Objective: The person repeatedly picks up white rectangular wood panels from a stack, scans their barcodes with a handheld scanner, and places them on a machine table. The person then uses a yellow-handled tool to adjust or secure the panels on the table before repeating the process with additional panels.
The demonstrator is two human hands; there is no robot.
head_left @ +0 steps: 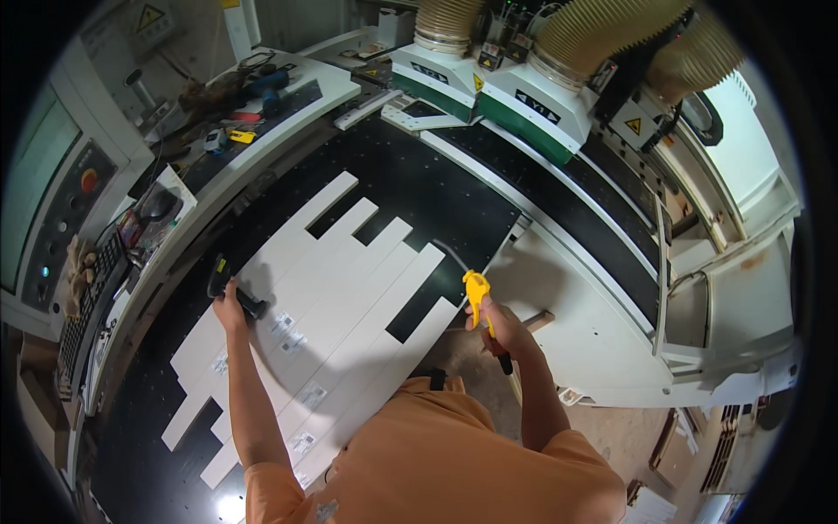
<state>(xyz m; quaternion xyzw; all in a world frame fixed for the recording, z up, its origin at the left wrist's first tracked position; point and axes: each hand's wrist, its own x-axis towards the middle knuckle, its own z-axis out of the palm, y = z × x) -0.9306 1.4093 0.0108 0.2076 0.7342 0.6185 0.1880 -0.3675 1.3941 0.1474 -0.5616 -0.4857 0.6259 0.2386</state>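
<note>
Fingers [231,290] hold scanner [217,274] left, yellow blowgun [477,290] right, nozzle [452,253] and long axis slanting forward-left.

Left hand [229,307] is curled at centre-left, forearm [250,393] stretched up from below, right hand [504,332] clenched right of the frame's centre!

I observe one view, taken by the left fisheye lens on the person's head. It faces down and forward: orange shirt [463,463] nearest, left hand [230,309] and right hand [502,328] with black counter [454,205] at middle range, ribbed hoses [602,37] well beyond. Straight edges bow toward the dark rim.
</note>
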